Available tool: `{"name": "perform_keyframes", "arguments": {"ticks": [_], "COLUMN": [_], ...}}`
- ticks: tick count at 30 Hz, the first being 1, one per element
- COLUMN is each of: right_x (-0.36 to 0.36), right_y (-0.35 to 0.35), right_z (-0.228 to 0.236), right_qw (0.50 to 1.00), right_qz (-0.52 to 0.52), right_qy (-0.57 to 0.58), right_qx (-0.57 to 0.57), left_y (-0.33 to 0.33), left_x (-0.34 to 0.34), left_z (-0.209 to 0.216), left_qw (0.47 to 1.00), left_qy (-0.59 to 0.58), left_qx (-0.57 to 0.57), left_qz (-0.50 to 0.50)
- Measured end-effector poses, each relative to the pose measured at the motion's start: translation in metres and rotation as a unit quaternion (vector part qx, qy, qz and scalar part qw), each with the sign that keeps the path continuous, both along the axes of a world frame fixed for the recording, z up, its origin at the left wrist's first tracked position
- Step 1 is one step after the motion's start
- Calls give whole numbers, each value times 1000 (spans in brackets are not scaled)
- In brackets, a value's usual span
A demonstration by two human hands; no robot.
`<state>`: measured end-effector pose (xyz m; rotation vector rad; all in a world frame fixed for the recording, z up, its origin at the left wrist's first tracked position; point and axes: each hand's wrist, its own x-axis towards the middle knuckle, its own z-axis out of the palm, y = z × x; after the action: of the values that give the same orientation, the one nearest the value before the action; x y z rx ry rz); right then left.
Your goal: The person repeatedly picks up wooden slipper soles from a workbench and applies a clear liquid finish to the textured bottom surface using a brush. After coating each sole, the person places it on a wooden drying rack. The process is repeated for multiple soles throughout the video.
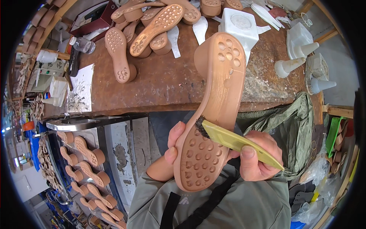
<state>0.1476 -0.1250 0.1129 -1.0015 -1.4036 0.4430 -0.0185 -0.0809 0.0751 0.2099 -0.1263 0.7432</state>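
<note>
My left hand (174,143) is closed round the edge of a tan heeled shoe sole (225,95), with part of the hand hidden behind it. The sole is held up before my body, bottom face showing and block heel pointing away from me. Round dimples cover its forefoot and heel; the arch between them looks shiny. In my right hand (261,156) is a yellow-green brush (227,138), its handle gripped between thumb and fingers. The brush's dark bristles rest on the sole at the left edge, where the arch meets the forefoot.
On the brown worktable (160,89) lies a pile of similar soles (158,26). A white plastic container (238,24) stands behind the held heel, and white nozzle bottles (289,66) are at right. A rack of soles (89,152) stands at left beside a metal-edged stand.
</note>
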Motion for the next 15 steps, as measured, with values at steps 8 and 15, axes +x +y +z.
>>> {"name": "perform_keyframes", "arguments": {"ticks": [8, 15], "right_x": [-12, -20], "right_y": [-2, -7], "right_z": [2, 12], "right_qw": [999, 998], "right_qz": [12, 52], "right_qy": [-8, 4], "right_qx": [30, 25], "left_y": [10, 5], "left_x": [2, 0], "left_z": [-8, 0], "left_qw": [999, 998], "left_qy": [0, -28], "left_qx": [21, -44], "left_qz": [44, 22]}}
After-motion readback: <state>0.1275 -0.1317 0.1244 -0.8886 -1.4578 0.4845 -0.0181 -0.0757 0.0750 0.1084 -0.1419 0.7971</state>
